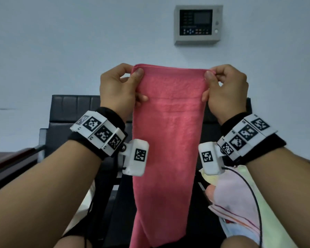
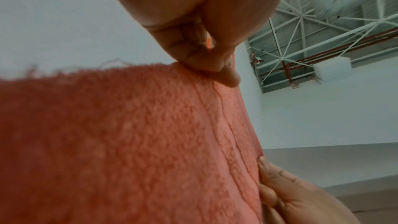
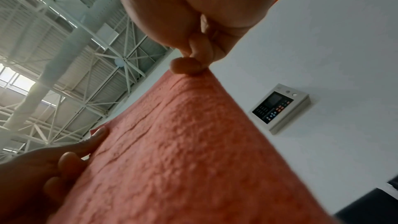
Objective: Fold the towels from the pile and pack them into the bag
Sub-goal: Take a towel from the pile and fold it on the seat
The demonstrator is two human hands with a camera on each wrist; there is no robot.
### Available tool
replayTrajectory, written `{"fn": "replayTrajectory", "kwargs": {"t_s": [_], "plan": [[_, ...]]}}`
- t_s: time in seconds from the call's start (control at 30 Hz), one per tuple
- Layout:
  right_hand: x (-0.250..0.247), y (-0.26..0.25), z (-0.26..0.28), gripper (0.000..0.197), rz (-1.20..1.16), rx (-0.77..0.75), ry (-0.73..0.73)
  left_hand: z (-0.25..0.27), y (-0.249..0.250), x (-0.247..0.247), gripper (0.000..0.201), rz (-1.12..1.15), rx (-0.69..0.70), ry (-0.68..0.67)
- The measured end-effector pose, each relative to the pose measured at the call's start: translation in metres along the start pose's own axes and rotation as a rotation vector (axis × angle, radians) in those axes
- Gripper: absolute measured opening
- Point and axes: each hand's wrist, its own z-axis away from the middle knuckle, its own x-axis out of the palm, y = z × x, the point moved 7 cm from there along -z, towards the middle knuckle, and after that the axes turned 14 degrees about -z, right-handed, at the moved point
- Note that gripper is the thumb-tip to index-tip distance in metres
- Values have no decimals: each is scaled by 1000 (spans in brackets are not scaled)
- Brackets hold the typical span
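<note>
Your left hand (image 1: 117, 88) pinched the upper left corner of the pink towel (image 1: 166, 140) between thumb and forefinger, the other fingers curled against the towel's left edge. The left wrist view showed that pinch from below, fingertips (image 2: 226, 74) closed on the cloth's top edge. The towel itself hung raised in front of you, its top edge stretched level between your two hands, doubled there, and the rest falling straight down past the bottom of the head view, in front of the black chair (image 1: 75, 111). Right of the towel, your right hand (image 1: 225, 90) held the upper right corner the same way, thumb and forefinger clamped on it. Below that hand, right of the towel's lower part, lay the pile of pale towels (image 1: 240, 203). On the wall above the towel, to the right, sat a grey control panel (image 1: 198, 25).
</note>
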Motion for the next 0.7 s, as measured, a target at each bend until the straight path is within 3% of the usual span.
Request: {"fn": "replayTrajectory", "kwargs": {"t_s": [0.33,0.7], "plan": [[5,-62,-14,7,-112,-59,-37,-6,49,-23,16,64,60,29],[12,-62,-20,10,-24,-83,-74,-9,41,-30,19,54,27,31]]}}
